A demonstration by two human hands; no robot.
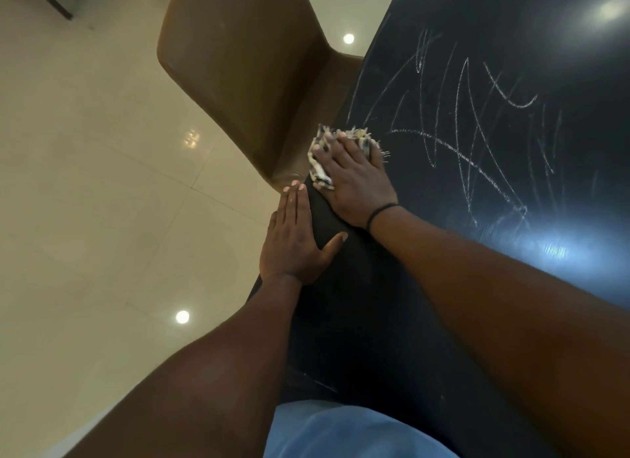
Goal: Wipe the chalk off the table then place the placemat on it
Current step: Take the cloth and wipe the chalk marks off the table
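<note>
Both hands flat, fingers straight: right hand (pixel 354 181) presses cloth (pixel 327 150) on table (pixel 443 321) mid-frame, left hand (pixel 293 239) rests at table edge; chalk marks (pixel 477 123) upper right.

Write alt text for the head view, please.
A person's right hand presses a frayed cloth flat on a dark table beside white chalk scribbles. Their left hand rests flat at the table's edge, near a brown chair.

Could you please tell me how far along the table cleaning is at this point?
Barely begun. The chalk marks still cover the table. In hand: the right hand presses a frayed cloth flat beside the scribbles, while the left hand rests at the table's edge. Left: wiping everything, then laying the placemat, which isn't in view.
</note>
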